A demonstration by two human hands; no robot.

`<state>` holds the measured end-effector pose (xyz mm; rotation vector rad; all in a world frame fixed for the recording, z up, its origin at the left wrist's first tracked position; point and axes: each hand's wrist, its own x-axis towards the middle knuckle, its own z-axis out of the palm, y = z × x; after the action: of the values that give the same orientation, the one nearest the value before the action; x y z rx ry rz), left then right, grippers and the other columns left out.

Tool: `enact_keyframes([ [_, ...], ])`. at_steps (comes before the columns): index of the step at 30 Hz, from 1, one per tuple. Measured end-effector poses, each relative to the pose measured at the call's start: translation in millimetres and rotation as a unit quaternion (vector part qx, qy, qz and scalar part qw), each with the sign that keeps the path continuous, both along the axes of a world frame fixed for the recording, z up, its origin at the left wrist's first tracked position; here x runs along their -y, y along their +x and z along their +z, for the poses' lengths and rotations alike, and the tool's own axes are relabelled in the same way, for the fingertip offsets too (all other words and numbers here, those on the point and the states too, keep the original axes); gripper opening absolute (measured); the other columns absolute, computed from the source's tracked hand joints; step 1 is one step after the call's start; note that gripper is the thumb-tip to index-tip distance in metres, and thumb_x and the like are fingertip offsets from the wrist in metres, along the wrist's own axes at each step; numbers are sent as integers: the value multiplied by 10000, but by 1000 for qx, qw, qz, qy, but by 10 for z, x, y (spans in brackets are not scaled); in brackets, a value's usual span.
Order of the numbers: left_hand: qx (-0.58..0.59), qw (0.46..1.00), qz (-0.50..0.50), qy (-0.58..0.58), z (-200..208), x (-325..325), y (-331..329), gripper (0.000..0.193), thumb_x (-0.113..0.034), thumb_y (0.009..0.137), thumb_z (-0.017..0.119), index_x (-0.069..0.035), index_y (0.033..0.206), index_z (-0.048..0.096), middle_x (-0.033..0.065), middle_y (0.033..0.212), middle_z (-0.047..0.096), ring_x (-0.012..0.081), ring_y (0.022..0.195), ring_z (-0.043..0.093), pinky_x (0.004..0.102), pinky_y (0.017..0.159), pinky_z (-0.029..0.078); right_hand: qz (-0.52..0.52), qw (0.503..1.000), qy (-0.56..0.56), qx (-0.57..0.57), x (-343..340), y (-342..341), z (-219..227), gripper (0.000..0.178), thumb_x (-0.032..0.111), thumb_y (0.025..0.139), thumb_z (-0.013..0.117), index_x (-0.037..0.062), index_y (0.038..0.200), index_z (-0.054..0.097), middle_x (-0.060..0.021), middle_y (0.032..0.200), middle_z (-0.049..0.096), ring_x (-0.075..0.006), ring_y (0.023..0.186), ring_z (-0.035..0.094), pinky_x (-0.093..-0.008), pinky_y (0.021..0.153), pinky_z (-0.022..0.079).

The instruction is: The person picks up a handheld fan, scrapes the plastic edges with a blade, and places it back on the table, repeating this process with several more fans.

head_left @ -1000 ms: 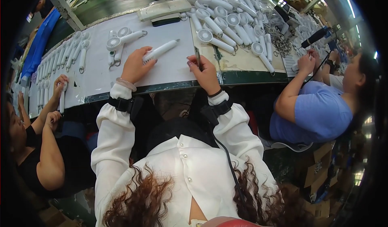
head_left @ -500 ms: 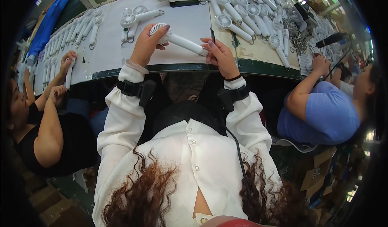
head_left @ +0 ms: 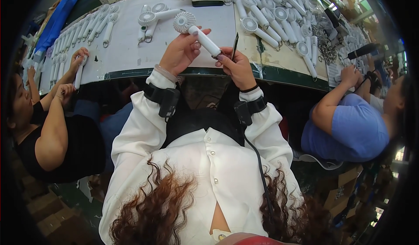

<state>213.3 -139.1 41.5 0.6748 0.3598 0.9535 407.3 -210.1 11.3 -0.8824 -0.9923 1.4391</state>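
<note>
A white handheld fan (head_left: 206,42) is held above the near edge of the table, its round head up to the left and its handle slanting down to the right. My left hand (head_left: 180,55) grips the handle just below the head. At the handle's lower end, my right hand (head_left: 238,69) has its thumb and finger at the small metal ring. A slim dark pointed tool (head_left: 235,46) sticks up out of that same hand; its kind is not clear.
Three or so similar fans (head_left: 153,18) lie ahead, and a row of them (head_left: 89,29) lies left. A large heap of fans (head_left: 273,16) covers the right, beside a pile of metal rings (head_left: 325,42). Co-workers sit on both sides, one with a black power tool (head_left: 362,51) nearby.
My left hand has shifted right and turned, its grip now on the handle instead of the fan head. The fan tilts more steeply. The tool in my right hand has swung slightly right.
</note>
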Motion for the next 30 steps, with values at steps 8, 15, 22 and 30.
enact_keyframes([
  [8, -155, 980, 91, 90, -27, -59, 15, 289, -125, 952, 506, -11, 1213, 458, 140, 1182, 589, 47, 698, 471, 176, 621, 423, -28, 998, 0, 50, 15, -69, 123, 264, 76, 884, 606, -9, 1129, 560, -46, 910, 650, -51, 710, 596, -138, 463, 314],
  [15, -291, 926, 167, 174, -28, -26, 75, 352, -174, 876, 649, -34, 1163, 503, 69, 974, 647, 53, 614, 471, 187, 541, 400, -50, 994, 28, 98, -68, -100, 54, 262, 84, 884, 603, 1, 1129, 563, -38, 884, 655, -55, 697, 604, -147, 474, 328],
  [22, -456, 796, 261, 300, -57, 20, 187, 408, -332, 745, 768, -41, 983, 610, 77, 840, 658, 158, 644, 578, 277, 584, 458, -98, 986, 53, 124, -242, -157, -126, 231, 82, 900, 575, 12, 1120, 567, -42, 871, 656, -59, 708, 615, -159, 501, 349],
  [30, -540, 726, 220, 364, -146, -154, 193, 471, -394, 745, 749, -17, 992, 616, 118, 833, 653, 223, 680, 634, 337, 623, 483, -138, 978, 15, 156, -175, 21, -4, 208, 140, 935, 525, 34, 1108, 575, -52, 884, 645, -51, 724, 609, -159, 510, 346],
])
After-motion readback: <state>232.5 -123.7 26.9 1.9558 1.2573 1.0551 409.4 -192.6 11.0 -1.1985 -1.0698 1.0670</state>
